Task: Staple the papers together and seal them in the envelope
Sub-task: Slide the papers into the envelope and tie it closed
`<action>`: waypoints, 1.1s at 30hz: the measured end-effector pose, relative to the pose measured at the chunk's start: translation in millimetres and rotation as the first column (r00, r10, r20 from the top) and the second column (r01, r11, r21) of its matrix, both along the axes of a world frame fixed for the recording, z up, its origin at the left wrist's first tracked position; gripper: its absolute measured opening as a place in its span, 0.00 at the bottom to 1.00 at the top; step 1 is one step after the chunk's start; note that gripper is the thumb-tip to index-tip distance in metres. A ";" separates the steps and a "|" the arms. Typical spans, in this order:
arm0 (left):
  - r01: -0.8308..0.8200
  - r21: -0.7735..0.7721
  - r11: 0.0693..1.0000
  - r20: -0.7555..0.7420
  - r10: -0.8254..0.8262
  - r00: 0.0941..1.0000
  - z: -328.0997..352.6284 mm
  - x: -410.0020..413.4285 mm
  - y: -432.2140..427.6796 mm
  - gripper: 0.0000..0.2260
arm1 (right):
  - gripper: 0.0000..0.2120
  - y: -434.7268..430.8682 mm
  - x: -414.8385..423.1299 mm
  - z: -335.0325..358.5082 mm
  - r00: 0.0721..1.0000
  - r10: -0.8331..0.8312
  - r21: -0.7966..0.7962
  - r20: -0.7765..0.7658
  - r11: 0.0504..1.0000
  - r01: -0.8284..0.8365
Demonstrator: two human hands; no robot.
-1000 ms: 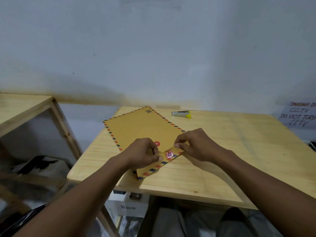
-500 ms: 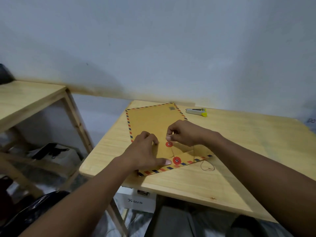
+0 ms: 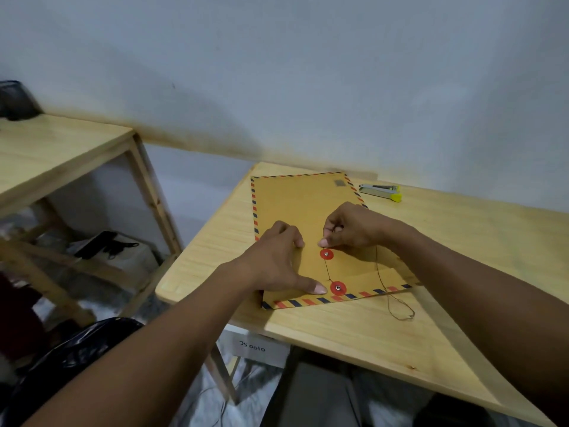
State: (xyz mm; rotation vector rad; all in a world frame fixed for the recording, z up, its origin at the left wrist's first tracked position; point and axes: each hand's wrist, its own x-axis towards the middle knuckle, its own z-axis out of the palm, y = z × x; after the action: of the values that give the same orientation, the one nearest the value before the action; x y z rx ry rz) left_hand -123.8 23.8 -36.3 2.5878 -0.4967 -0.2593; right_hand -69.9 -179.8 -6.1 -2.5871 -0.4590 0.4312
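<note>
1. My left hand (image 3: 277,260) is pressing down on the envelope (image 3: 301,204) with its fingers loosely spread, gripping nothing. Its thumb is reaching out flat, the tip touching the flap just beside the lower red disc (image 3: 338,288).
2. My right hand (image 3: 354,229) is curling closed, pinching the thin string (image 3: 327,270) between thumb and forefinger just above the upper red disc (image 3: 326,254).
3. The string is running straight between the two discs. A loose length is trailing from under my right hand, crossing the flap and ending in a loop on the worktop (image 3: 462,241), nearer me than that hand.
4. The envelope is lying flat under both hands with its flap folded down, and its far end is stretching beyond my hands toward the wall.
5. The stapler (image 3: 381,191), grey with a yellow end, is sitting beyond my right hand, near the envelope's far corner but apart from it.
6. Well to the left of my left hand, a second wooden table (image 3: 46,155) is standing.
</note>
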 end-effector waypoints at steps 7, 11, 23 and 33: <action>-0.021 0.010 1.000 -0.028 0.021 0.999 1.6 1.1 -2.0 0.39 | 0.05 -13.2 -11.3 -4.6 0.998 -0.037 -0.005 0.041 0.999 0.037; -0.039 -0.005 0.999 -0.042 0.039 0.998 2.3 2.4 -0.3 0.38 | 0.04 -29.8 -45.0 -2.3 0.982 -0.023 -0.037 0.189 0.999 0.030; -0.065 0.028 0.997 -0.042 0.066 0.997 1.5 -6.5 -5.9 0.38 | 0.11 -15.8 -144.1 -8.6 0.819 0.407 -0.532 0.405 0.833 -0.151; 0.012 -0.046 0.999 -0.151 -0.018 0.988 9.8 -1.4 13.0 0.35 | 0.07 13.7 -91.5 -3.9 0.909 0.309 -0.342 0.280 0.917 -0.207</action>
State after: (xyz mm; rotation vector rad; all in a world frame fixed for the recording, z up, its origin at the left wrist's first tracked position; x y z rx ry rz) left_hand -125.2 36.8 -26.4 2.4974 -0.4617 -0.4411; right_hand -161.4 -166.1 -10.0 -2.9234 -0.9315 0.1600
